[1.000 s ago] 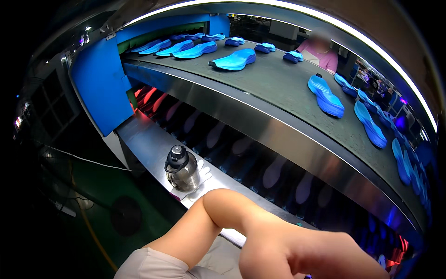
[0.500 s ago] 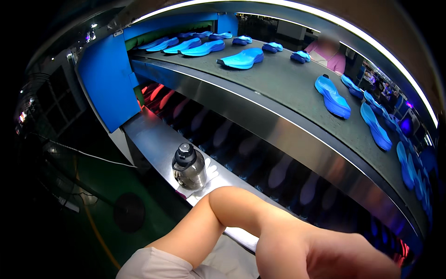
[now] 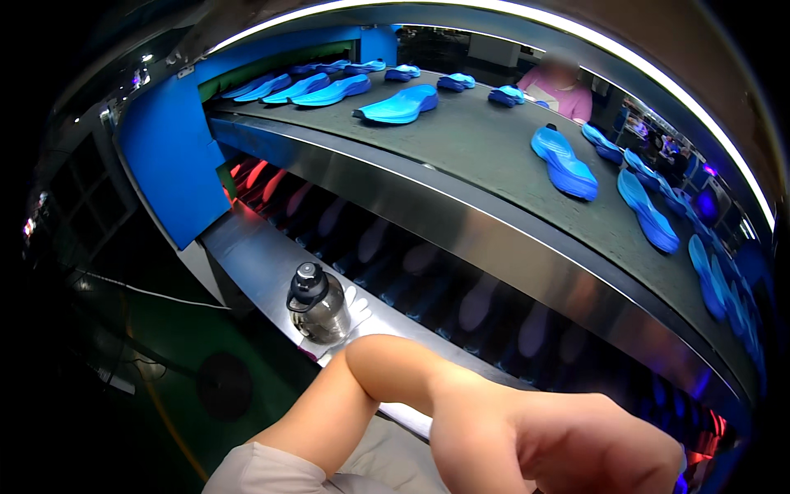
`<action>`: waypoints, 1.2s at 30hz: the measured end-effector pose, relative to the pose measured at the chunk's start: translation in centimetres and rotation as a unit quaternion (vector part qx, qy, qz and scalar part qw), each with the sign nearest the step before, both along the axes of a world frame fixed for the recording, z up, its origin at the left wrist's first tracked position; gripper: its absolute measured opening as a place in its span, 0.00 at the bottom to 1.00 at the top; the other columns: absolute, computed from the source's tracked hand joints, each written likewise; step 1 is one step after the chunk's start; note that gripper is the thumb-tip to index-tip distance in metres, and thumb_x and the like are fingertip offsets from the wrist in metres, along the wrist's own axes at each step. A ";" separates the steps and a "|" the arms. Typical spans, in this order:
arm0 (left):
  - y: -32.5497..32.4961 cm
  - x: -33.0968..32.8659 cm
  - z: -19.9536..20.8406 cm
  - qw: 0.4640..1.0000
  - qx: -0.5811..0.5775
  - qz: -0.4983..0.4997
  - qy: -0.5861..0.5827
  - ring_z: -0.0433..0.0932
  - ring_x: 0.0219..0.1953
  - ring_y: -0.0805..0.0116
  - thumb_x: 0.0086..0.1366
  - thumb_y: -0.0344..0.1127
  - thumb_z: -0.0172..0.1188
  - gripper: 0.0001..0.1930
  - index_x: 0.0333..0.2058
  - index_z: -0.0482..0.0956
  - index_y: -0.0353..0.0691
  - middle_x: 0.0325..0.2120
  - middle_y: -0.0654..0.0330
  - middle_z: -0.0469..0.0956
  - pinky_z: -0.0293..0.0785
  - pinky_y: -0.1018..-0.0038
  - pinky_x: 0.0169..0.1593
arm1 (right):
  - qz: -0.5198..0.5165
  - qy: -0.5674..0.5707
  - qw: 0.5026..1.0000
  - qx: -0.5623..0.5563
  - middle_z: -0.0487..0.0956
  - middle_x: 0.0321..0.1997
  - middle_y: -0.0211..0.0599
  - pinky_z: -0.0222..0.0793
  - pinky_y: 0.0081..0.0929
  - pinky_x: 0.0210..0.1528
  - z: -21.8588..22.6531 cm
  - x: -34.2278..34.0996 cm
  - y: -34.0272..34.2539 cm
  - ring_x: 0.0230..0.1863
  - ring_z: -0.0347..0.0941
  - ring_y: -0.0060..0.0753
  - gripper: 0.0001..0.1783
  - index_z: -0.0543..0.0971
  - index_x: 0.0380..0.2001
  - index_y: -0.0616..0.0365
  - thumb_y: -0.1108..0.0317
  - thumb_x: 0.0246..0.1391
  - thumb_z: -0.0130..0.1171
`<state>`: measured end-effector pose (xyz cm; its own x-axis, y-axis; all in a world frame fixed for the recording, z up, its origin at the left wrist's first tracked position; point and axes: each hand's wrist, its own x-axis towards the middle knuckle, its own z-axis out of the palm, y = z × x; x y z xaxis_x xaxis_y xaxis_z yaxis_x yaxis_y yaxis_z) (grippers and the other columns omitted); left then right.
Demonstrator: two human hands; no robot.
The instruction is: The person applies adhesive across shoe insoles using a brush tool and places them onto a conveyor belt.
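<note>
Stretching under a bright lamp strip [image 3: 527, 12] in a dim hall, the dark green belt [image 3: 485, 148] is scattered with soles [image 3: 399, 105], of which one two-toned blue sole [image 3: 565, 163], at upper right, is laid slantwise along its long axis, black-tipped end pointed upper-left, while, at lower right, the left hand's [image 3: 592, 438] finger spread cannot be told.

1. the left hand [image 3: 576, 436] curls at lower right, at the end of a bare bent arm [image 3: 395, 375].
2. a blue piece [image 3: 682, 481] shows at its far edge; whether it is gripped is hard to tell.
3. a steel flask [image 3: 322, 317] with a black lid [image 3: 307, 281] stands upright on the metal counter [image 3: 251, 255], just beside a white glove [image 3: 357, 305].
4. above, blue shoe soles [image 3: 564, 163] lie spread on a dark green belt [image 3: 477, 140].
5. beneath the belt, pale soles [image 3: 475, 305] show dimly, with red light at both ends.
6. across it is a person [image 3: 569, 100] in a pink top.
</note>
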<state>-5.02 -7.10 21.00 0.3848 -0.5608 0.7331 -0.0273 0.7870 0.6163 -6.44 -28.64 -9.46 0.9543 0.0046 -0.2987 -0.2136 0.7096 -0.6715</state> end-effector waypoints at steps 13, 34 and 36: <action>0.6 6.6 0.9 0.986 0.114 0.116 -0.028 0.72 0.32 0.80 0.61 0.28 0.58 0.05 0.34 0.71 0.35 0.29 0.64 0.74 0.70 0.80 0.37 | -0.022 -0.029 0.999 0.025 0.77 0.46 0.46 0.60 0.20 0.20 -0.8 -0.8 -1.4 0.17 0.64 0.21 0.15 0.71 0.47 0.61 0.72 0.56 0.51; 4.7 21.2 -2.5 0.496 0.535 0.626 -0.276 0.68 0.54 0.53 0.60 0.46 0.54 0.26 0.52 0.69 0.35 0.51 0.48 0.71 0.62 0.66 0.58 | -0.067 0.031 0.995 0.068 0.79 0.37 0.36 0.59 0.19 0.21 -1.0 1.2 -0.7 0.17 0.63 0.20 0.13 0.74 0.45 0.60 0.74 0.56 0.51; 4.9 21.3 -2.7 0.485 0.539 0.625 -0.288 0.68 0.54 0.52 0.60 0.46 0.53 0.26 0.52 0.69 0.36 0.50 0.48 0.71 0.62 0.65 0.58 | -0.067 0.061 0.995 0.044 0.79 0.37 0.35 0.58 0.19 0.21 -1.0 1.5 -1.1 0.17 0.63 0.20 0.13 0.74 0.46 0.60 0.73 0.57 0.51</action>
<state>16.28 -2.20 18.31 0.8242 -0.3298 0.4603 -0.4799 -0.8382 0.2589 -4.98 -29.75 -10.47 0.9045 -0.0882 -0.4173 -0.1905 0.7918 -0.5803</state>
